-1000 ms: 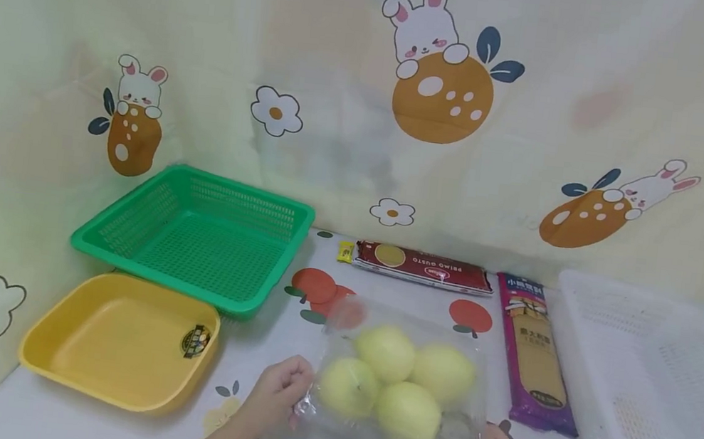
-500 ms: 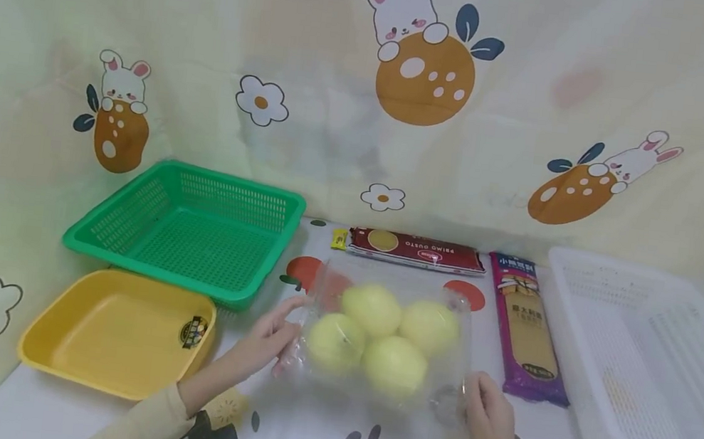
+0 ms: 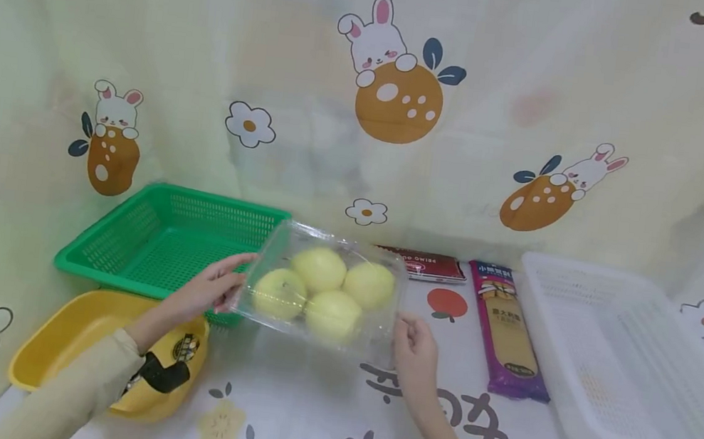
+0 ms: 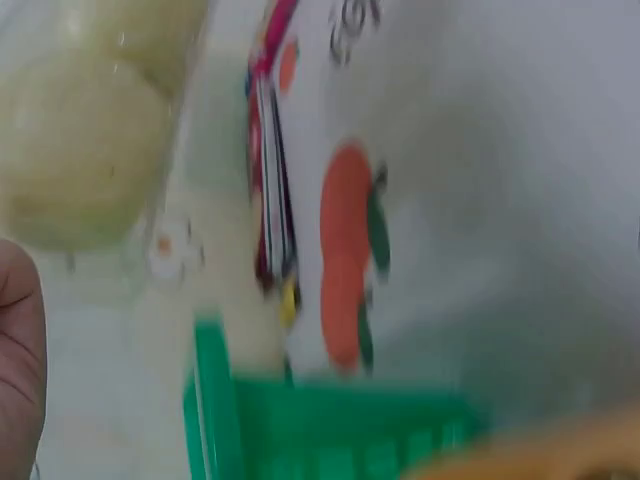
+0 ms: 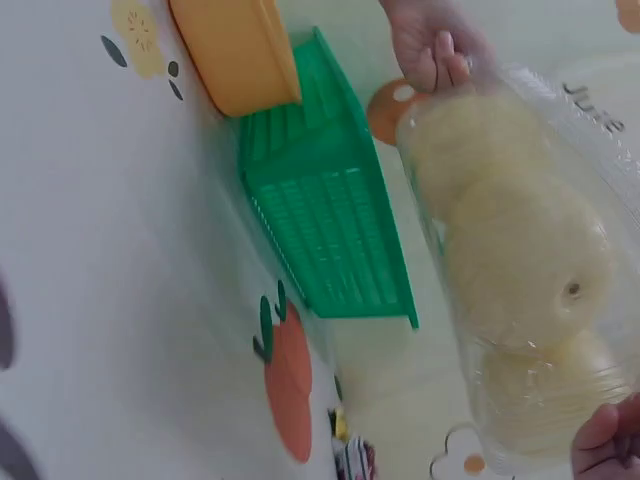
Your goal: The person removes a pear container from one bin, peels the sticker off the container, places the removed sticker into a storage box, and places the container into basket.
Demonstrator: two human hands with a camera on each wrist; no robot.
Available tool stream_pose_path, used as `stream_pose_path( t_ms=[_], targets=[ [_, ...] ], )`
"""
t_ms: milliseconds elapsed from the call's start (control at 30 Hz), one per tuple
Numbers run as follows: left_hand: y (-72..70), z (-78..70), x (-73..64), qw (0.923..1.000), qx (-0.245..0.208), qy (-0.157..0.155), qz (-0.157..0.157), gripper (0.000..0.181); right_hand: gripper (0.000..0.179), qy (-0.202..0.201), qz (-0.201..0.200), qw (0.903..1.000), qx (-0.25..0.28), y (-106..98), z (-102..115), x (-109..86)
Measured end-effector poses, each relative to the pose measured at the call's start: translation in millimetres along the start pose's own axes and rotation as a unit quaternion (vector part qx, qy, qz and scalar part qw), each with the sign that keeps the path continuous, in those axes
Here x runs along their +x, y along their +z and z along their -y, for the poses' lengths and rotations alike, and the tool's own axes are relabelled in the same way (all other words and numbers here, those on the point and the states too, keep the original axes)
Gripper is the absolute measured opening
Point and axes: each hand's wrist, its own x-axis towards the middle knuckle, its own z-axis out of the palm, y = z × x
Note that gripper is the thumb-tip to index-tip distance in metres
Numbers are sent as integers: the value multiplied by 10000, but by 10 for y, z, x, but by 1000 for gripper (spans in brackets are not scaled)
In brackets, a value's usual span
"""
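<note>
Both hands hold a clear plastic-wrapped fruit pack (image 3: pixel 325 292) up over the table, tilted so that its top shows. Inside sit several round, pale yellow-green fruits (image 3: pixel 332 315). My left hand (image 3: pixel 213 283) grips the pack's left edge, in front of the green basket (image 3: pixel 171 250). Opposite it, my right hand (image 3: pixel 415 355) pinches the right edge with thumb and curled fingers. The right wrist view shows the pack from the side and below, with the wrap crinkled near both hands. Part of the left hand (image 4: pixel 18 360) appears at the left border of the left wrist view.
A yellow basin (image 3: pixel 77 323) stands before the green basket, partly behind the left forearm. At the back lies a dark red packet (image 3: pixel 437 268), partly covered by the fruit pack. A purple pasta packet (image 3: pixel 508 329) lies beside a white basket (image 3: pixel 609 347) on the right.
The fruit pack has risen from low over the table and moved leftward, towards the green basket, with both hands on it. The left forearm now crosses the yellow basin.
</note>
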Motion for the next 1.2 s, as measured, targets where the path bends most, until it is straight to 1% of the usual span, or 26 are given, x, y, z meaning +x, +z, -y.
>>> stream_pose_path(
  t_ms=[67, 133, 267, 333, 433, 533, 600, 633, 667, 733, 800, 867, 900, 967, 1000, 1067, 1100, 1167, 1200],
  targets=[
    [-173, -18, 22, 9999, 99, -130, -34, 45, 24, -176, 65, 9996, 213, 128, 51, 95],
    [-334, -40, 22, 9991, 390, -135, -13, 46, 27, -347, 123, 9986, 384, 240, 102, 167],
    [-636, -81, -53, 9941, 1062, -98, 217, 45, 31, -644, 270, 9945, 779, 459, 215, 275],
    [-779, -99, -105, 9908, 1320, -76, 270, 44, 32, -773, 392, 9918, 942, 572, 291, 310],
    [-976, -120, -182, 9899, 1395, -171, 172, 44, 30, -856, 587, 9902, 935, 760, 404, 348],
    [-1191, -149, -273, 9873, 1561, -303, -8, 44, 29, -969, 715, 9897, 775, 1036, 344, 436],
    [-1360, -162, -366, 9849, 1675, -417, -120, 41, 30, -1061, 858, 9885, 657, 1255, 278, 493],
    [-1448, -167, -420, 9849, 1662, -465, -148, 38, 29, -1103, 936, 9875, 628, 1364, 248, 521],
    [-1540, -167, -477, 9856, 1623, -472, -116, 35, 30, -1114, 1045, 9866, 570, 1471, 216, 549],
    [-1712, -153, -589, 9889, 1413, -450, 66, 32, 30, -1153, 1253, 9845, 432, 1629, 231, 582],
    [-1845, -128, -674, 9922, 1129, -425, 314, 37, 32, -1247, 1429, 9813, 333, 1733, 263, 627],
    [-1943, -96, -717, 9933, 961, -368, 535, 42, 32, -1447, 1518, 9776, 172, 1799, 287, 680],
    [-1978, -81, -726, 9934, 927, -380, 566, 43, 32, -1546, 1561, 9755, 96, 1824, 297, 705],
    [-2027, -53, -727, 9930, 967, -485, 464, 42, 32, -1731, 1700, 9701, -2, 1880, 280, 754],
    [-2044, -36, -719, 9925, 1019, -562, 371, 41, 32, -1738, 1763, 9688, -77, 1909, 267, 770],
    [-2067, 2, -695, 9897, 1162, -826, 162, 41, 33, -1576, 1930, 9683, -159, 1973, 247, 787],
    [-2079, 28, -680, 9869, 1267, -996, 76, 43, 33, -1476, 2021, 9679, -211, 2011, 239, 794],
    [-2103, 90, -650, 9786, 1494, -1409, -144, 47, 36, -1207, 2205, 9673, -325, 2090, 234, 798],
    [-2114, 124, -638, 9731, 1614, -1626, -250, 48, 39, -1029, 2333, 9661, -402, 2129, 235, 795]
  ],
)
